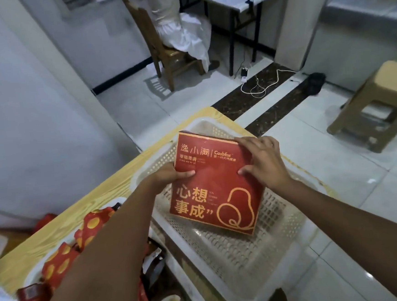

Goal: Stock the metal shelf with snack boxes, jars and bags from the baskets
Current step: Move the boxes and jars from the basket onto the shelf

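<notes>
We hold the red box (214, 184) in both hands, its printed face turned up toward the camera and tilted, with gold lettering across the top and lower left and a gold pear-shaped outline at the lower right. The left hand (168, 176) grips the left edge of the box, with the thumb (186, 174) laid flat on the printed face and the other fingers hidden behind the box. The right hand (265, 164) clamps the upper right edge, with fingers spread along the top corner and the thumb pressed onto the face. The two hands are apart, one on each side of the box. The box sits over the white perforated basket (243, 253); we cannot tell whether its lower corner touches the basket floor. The basket rests on a yellow wood-grain table (97, 205) near the table's far corner. Just beside this basket, to the left and partly covered by the left forearm, lie red bags with orange dots (92, 226). Beyond the table, on the tiled floor, we note a wooden chair (171, 57) with white cloth (190, 32) draped over its seat, a black-legged desk (233, 28) next to it, a white cable (259, 88) lying on a dark floor strip, and a tan plastic stool (378, 93) well apart to the right.
</notes>
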